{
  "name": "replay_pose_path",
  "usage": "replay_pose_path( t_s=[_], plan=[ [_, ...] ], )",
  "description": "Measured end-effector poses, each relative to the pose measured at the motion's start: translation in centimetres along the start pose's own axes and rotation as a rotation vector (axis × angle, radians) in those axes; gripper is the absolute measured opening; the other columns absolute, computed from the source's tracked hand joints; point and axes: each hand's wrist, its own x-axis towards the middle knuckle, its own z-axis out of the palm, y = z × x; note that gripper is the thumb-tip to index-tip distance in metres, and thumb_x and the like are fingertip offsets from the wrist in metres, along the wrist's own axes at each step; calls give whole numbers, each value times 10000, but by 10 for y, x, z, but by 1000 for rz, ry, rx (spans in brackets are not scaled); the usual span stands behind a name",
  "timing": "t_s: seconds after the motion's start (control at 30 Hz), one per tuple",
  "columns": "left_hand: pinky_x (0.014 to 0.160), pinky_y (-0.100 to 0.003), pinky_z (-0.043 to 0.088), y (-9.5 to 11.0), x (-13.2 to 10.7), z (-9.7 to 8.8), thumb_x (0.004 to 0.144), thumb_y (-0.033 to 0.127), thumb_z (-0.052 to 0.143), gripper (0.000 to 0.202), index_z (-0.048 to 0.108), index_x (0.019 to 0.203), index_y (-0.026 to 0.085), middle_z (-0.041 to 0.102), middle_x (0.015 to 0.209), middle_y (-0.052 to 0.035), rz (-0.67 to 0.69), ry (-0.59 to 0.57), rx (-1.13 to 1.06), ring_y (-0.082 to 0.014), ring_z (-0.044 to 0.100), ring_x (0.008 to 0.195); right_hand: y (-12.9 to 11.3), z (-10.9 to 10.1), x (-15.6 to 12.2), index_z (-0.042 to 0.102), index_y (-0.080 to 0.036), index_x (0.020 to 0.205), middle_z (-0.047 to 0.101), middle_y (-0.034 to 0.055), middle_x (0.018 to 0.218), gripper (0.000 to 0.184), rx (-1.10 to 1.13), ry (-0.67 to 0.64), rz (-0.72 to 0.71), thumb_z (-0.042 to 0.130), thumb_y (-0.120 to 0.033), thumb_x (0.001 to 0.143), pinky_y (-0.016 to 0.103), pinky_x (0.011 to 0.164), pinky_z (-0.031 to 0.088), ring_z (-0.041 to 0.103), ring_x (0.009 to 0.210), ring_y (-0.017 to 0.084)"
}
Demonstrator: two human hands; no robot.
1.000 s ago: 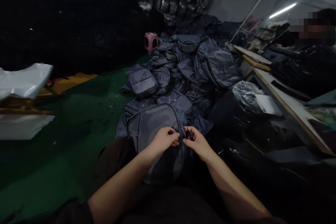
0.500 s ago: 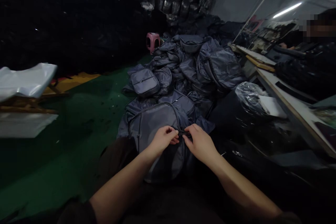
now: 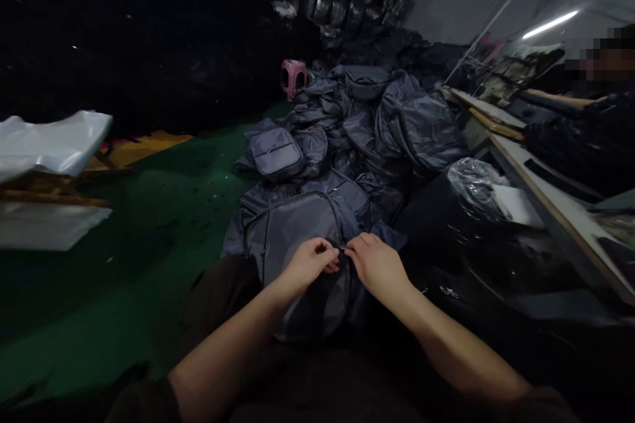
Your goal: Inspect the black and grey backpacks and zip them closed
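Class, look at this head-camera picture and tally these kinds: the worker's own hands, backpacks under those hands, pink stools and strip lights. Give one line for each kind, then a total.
Hands (left hand, right hand): 2
Backpacks under the hands (grey backpack): 1
Pink stools (pink plastic stool): 1
Strip lights (strip light): 1
Total: 5

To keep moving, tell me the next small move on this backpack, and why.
Probably slide the small dark zip pull along the zip with the right hand, left hand steadying the grey backpack: both hands meet at its top edge, the pull between them.
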Motion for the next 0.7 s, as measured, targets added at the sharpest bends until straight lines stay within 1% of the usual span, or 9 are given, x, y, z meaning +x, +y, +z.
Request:
replay_pose_path(
  t_s=[0.07, 0.1, 0.2, 0.27, 0.33, 0.4, 0.57, 0.7],
  plan=[
    [626, -262, 477, -1, -13, -5, 713, 255, 635, 126, 556, 711, 157, 632, 670, -16, 20, -66, 45, -147, 625, 644, 5, -1, -5, 595, -182, 942, 601, 58, 912, 129, 173, 18, 36, 504, -257, 891, 277, 772, 428, 547, 907, 190],
    [664, -265, 471, -2, -21, -7, 697, 235, 647, 109, 569, 705, 158, 645, 709, -24, 52, -105, 94, -152, 623, 694, 8, -2, -8, 593, -189, 958, 603, 49, 923, 127, 253, 16, 55, 528, -264, 879, 270, 773, 432, 552, 909, 182],
    [761, -258, 435, -7, -39, -11, 680, 180, 638, 59, 580, 674, 170, 652, 857, -29, 209, -186, 304, -149, 590, 824, 13, -8, -18, 598, -204, 959, 602, 32, 919, 132, 409, -42, 78, 575, -277, 851, 267, 760, 438, 563, 880, 168],
    [774, -250, 419, -9, -46, -9, 675, 155, 622, 61, 566, 662, 178, 639, 865, -17, 293, -190, 401, -142, 572, 837, 13, -14, -24, 605, -207, 940, 600, 27, 909, 120, 448, -98, 48, 583, -279, 846, 267, 756, 435, 563, 863, 164],
    [770, -242, 409, -12, -48, -5, 673, 140, 606, 70, 552, 662, 183, 630, 847, -7, 337, -173, 441, -134, 564, 823, 11, -21, -29, 606, -209, 931, 598, 23, 899, 109, 445, -157, 1, 577, -277, 850, 266, 750, 429, 559, 848, 160],
    [752, -238, 405, -13, -47, -1, 669, 139, 595, 67, 547, 662, 186, 626, 832, -5, 352, -141, 471, -132, 560, 799, 8, -28, -34, 606, -210, 930, 597, 20, 889, 105, 407, -206, -33, 566, -273, 856, 264, 738, 422, 556, 838, 159],
    [635, -231, 386, -16, -44, 7, 649, 173, 586, 29, 565, 653, 192, 600, 720, 6, 288, -47, 520, -134, 533, 690, 2, -39, -39, 615, -213, 918, 603, 15, 855, 98, 262, -282, -87, 552, -262, 862, 263, 698, 403, 557, 817, 163],
    [565, -219, 371, -19, -44, 9, 632, 167, 576, 37, 553, 650, 190, 590, 662, 14, 248, -52, 489, -124, 519, 617, -4, -41, -39, 622, -213, 914, 602, 23, 840, 103, 159, -316, -136, 540, -249, 863, 267, 676, 391, 558, 813, 169]
  ],
)
